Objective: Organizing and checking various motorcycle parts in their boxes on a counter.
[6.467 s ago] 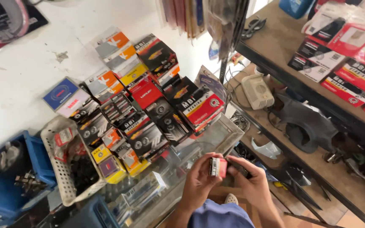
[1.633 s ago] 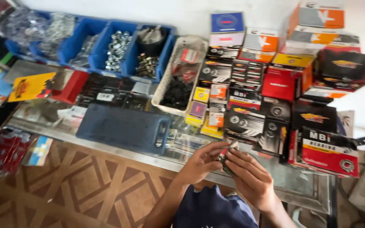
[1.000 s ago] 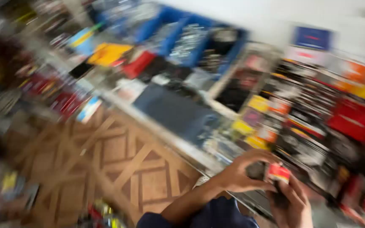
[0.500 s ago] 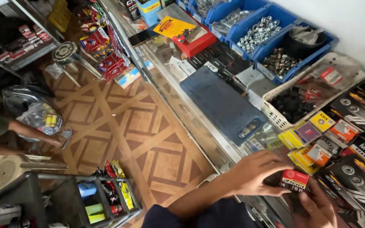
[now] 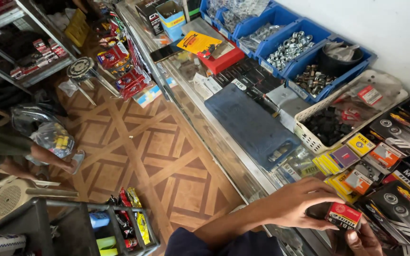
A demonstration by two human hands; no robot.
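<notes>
1. Parquet flooring (image 5: 134,156) in a diamond pattern filled the left of the shop, and a long glass counter (image 5: 224,142) ran from far left to near right under a white wall.
2. At the near right edge, the left hand (image 5: 304,204) lay curled over a small red box (image 5: 343,215), its fingertips pinching the box's top and side, above the counter's near end.
3. The right hand (image 5: 364,239) was mostly cut off by the frame; only a few fingers showed beneath the box, seemingly supporting it, and whether they were closed on it could not be told.
4. Judged from this grip, the box could slip, since only fingertips held it; a fall would likely land on the glass or knock the stacked bearing boxes (image 5: 395,189) just beside it.
5. Blue bins (image 5: 304,52) along the far wall held loose nuts, bolts and other metal hardware; one held a dark tub.
6. A white slotted basket (image 5: 352,114) held small black parts and red-labelled packets.
7. A flat blue case (image 5: 252,125) lay shut on the counter between basket and floor.
8. Across the floor, another person's arm held a clear bag (image 5: 53,140) of small items.
</notes>
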